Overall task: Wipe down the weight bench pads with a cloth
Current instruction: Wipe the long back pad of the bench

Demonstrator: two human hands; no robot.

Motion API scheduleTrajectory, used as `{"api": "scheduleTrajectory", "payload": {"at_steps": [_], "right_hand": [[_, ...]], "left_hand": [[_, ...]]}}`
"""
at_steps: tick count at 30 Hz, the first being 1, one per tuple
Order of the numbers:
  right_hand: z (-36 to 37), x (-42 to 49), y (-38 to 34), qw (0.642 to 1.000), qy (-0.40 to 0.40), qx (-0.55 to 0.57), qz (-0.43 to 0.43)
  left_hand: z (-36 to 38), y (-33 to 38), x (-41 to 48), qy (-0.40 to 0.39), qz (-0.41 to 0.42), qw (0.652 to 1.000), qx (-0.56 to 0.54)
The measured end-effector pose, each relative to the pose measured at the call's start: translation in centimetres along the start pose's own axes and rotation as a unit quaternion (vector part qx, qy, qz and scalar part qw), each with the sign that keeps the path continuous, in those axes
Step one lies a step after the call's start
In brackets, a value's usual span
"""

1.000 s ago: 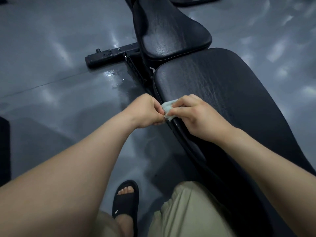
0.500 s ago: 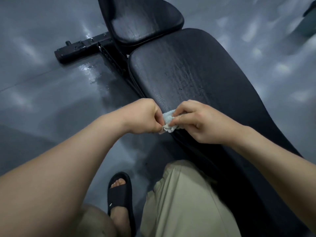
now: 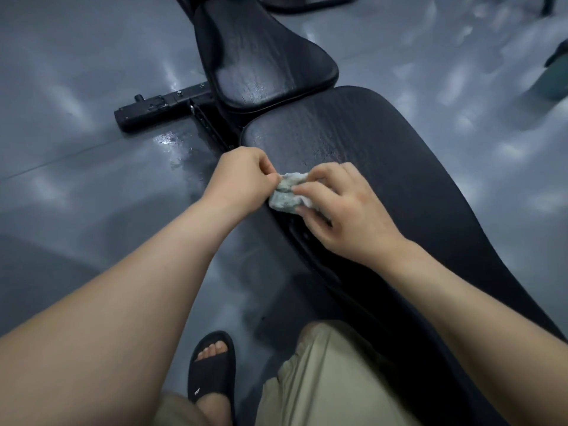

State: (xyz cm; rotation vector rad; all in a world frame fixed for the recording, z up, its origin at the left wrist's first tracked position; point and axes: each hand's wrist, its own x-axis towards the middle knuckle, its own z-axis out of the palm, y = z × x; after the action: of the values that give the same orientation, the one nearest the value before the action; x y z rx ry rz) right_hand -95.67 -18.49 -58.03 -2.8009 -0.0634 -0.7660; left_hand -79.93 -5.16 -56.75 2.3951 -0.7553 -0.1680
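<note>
A black weight bench fills the upper middle and right: a long back pad (image 3: 384,167) runs toward me, and a smaller seat pad (image 3: 264,59) lies beyond it. A small crumpled pale cloth (image 3: 287,193) lies at the long pad's left edge, near its far end. My left hand (image 3: 242,176) pinches the cloth's left end with curled fingers. My right hand (image 3: 341,210) holds the cloth's right side, fingers over it and thumb under it. Most of the cloth is covered by my right fingers.
The bench's black steel foot bar (image 3: 159,107) sticks out left on the glossy grey floor (image 3: 76,179), with a wet patch beside it. My sandalled foot (image 3: 212,373) and beige shorts (image 3: 325,382) are at the bottom. A dark object (image 3: 558,72) sits at the right edge.
The cloth has spread a little and shows more between my hands. My right hand has shifted further onto the long pad. The camera view has swung.
</note>
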Motion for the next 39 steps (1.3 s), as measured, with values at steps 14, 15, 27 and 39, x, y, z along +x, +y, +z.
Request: {"api": "scheduleTrajectory", "payload": {"at_steps": [14, 15, 27, 39], "right_hand": [[1.1, 0.9, 1.7, 0.981, -0.159, 0.091, -0.062], [0.9, 1.0, 1.4, 0.979, -0.169, 0.110, -0.042], [2.1, 1.1, 1.0, 0.983, -0.173, -0.028, -0.055], [3.8, 10.1, 10.3, 0.975, -0.118, -0.116, 0.148]], "left_hand": [[-0.7, -0.1, 0.2, 0.025, 0.025, 0.999, -0.005], [-0.7, -0.2, 0.2, 0.025, 0.027, 0.999, -0.004], [-0.2, -0.8, 1.4, 0.052, 0.044, 0.997, 0.030], [0.0, -0.8, 1.0, 0.033, 0.039, 0.996, 0.067]]}}
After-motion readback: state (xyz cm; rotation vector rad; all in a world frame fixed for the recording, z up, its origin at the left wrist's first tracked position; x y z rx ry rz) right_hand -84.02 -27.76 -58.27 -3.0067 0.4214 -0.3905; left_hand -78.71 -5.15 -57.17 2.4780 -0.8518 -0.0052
